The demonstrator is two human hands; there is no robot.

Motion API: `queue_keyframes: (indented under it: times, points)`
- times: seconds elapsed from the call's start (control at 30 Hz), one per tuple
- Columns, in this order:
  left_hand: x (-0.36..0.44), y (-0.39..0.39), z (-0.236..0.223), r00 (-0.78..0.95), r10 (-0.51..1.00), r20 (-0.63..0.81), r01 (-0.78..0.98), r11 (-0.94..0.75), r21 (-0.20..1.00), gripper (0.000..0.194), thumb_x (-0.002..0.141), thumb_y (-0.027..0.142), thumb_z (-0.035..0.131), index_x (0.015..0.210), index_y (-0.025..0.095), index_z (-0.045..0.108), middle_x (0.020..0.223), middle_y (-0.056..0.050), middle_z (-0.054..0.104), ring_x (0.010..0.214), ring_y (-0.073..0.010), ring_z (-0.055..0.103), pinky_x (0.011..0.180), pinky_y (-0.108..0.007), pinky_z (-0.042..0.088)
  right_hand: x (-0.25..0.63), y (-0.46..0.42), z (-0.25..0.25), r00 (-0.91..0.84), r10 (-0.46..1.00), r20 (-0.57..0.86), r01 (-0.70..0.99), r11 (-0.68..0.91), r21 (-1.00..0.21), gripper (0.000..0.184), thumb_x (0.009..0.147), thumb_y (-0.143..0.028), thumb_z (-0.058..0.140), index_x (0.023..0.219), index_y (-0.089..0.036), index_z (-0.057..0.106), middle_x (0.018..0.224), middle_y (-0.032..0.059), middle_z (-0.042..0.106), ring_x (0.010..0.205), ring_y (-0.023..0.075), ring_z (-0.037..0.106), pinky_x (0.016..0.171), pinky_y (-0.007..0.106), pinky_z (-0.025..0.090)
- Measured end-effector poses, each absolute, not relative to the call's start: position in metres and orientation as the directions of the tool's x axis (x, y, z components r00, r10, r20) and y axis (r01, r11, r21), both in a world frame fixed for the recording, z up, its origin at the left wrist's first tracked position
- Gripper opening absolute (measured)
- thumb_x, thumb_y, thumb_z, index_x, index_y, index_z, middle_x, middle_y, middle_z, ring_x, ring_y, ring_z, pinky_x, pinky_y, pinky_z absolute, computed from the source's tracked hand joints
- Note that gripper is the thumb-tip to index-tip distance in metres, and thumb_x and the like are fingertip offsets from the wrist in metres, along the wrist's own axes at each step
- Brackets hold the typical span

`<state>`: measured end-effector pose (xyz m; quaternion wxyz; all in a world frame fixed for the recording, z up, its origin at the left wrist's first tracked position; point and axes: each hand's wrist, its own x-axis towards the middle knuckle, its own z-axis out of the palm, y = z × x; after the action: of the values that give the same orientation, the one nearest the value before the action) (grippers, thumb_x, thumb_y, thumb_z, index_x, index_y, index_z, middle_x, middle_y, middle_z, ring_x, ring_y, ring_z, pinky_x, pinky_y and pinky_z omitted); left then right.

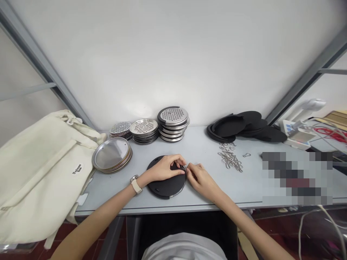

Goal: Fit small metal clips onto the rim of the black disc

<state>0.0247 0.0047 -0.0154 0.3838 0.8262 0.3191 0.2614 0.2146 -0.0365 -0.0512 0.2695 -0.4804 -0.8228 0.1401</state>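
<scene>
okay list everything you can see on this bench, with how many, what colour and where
black disc: one, black with a metal rim, front centre of the table, under both hands
small metal clip: one, silver, at the disc's right edge, between the fingertips
loose clips: a pile, silver, right of centre
perforated discs: three stacks, silver, at the back
plain plates: one stack, silver, left
black rings and discs: a heap, black, back right
cloth bag: one, cream, far left
table: one, grey
left hand: on the disc, watch on the wrist
right hand: at the clip
</scene>
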Motion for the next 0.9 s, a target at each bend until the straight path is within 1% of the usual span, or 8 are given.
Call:
queue_keyframes:
  times: [0.1, 0.2, 0.37, 0.5, 0.73, 0.9]
  points:
    - [0.0247, 0.0048, -0.0152, 0.662, 0.723, 0.195, 0.326, -0.513, 0.794, 0.021, 0.078, 0.019, 0.066, 0.098, 0.018, 0.059, 0.095, -0.002, 0.064, 0.084, -0.0127, 0.057, 0.077, -0.026, 0.045, 0.2141, -0.0358, -0.0523, -0.428, 0.847, 0.316, 0.722, 0.530, -0.445, 0.023, 0.096, -0.022, 0.033, 0.075, -0.022, 0.040, 0.063, -0.0015, 0.050, 0.061, 0.0160, 0.046, 0.071, 0.030, 0.039]
    - [0.0246, 0.0046, -0.0150, 0.657, 0.728, 0.196, 0.324, -0.507, 0.798, 0.021, 0.077, 0.019, 0.066, 0.098, 0.017, 0.059, 0.094, -0.001, 0.064, 0.083, -0.0123, 0.057, 0.076, -0.025, 0.045, 0.2136, -0.0356, -0.0530, -0.434, 0.838, 0.331, 0.728, 0.543, -0.418, 0.024, 0.097, -0.022, 0.032, 0.075, -0.022, 0.041, 0.064, -0.0012, 0.051, 0.060, 0.0159, 0.046, 0.071, 0.030, 0.038]
    - [0.0250, 0.0037, -0.0143, 0.648, 0.740, 0.180, 0.330, -0.486, 0.810, 0.020, 0.077, 0.020, 0.066, 0.096, 0.017, 0.059, 0.093, -0.002, 0.064, 0.084, -0.0133, 0.058, 0.077, -0.026, 0.045, 0.2132, -0.0361, -0.0531, -0.403, 0.846, 0.348, 0.740, 0.525, -0.419, 0.026, 0.098, -0.024, 0.031, 0.074, -0.022, 0.042, 0.063, -0.0006, 0.052, 0.062, 0.0169, 0.049, 0.066, 0.029, 0.038]
    - [0.0251, 0.0036, -0.0142, 0.658, 0.727, 0.196, 0.335, -0.516, 0.789, 0.019, 0.078, 0.020, 0.065, 0.095, 0.017, 0.059, 0.094, -0.002, 0.063, 0.083, -0.0134, 0.057, 0.078, -0.027, 0.046, 0.2134, -0.0363, -0.0528, -0.405, 0.845, 0.349, 0.740, 0.527, -0.418, 0.025, 0.098, -0.024, 0.031, 0.076, -0.022, 0.042, 0.065, 0.0002, 0.053, 0.062, 0.0171, 0.049, 0.065, 0.029, 0.038]
    - [0.0238, 0.0037, -0.0143, 0.666, 0.706, 0.242, 0.340, -0.576, 0.744, 0.020, 0.079, 0.020, 0.065, 0.097, 0.018, 0.058, 0.096, -0.003, 0.059, 0.084, -0.0139, 0.055, 0.079, -0.028, 0.046, 0.2128, -0.0350, -0.0540, -0.443, 0.833, 0.330, 0.734, 0.549, -0.401, 0.024, 0.099, -0.023, 0.028, 0.079, -0.021, 0.042, 0.066, -0.0003, 0.053, 0.060, 0.0167, 0.047, 0.072, 0.030, 0.038]
    - [0.0241, 0.0038, -0.0160, 0.658, 0.716, 0.231, 0.334, -0.553, 0.763, 0.020, 0.078, 0.019, 0.065, 0.097, 0.018, 0.059, 0.094, -0.001, 0.061, 0.083, -0.0124, 0.056, 0.078, -0.026, 0.046, 0.2129, -0.0358, -0.0531, -0.448, 0.832, 0.328, 0.737, 0.551, -0.392, 0.024, 0.098, -0.021, 0.028, 0.079, -0.022, 0.042, 0.066, -0.0005, 0.053, 0.060, 0.0167, 0.046, 0.073, 0.030, 0.037]
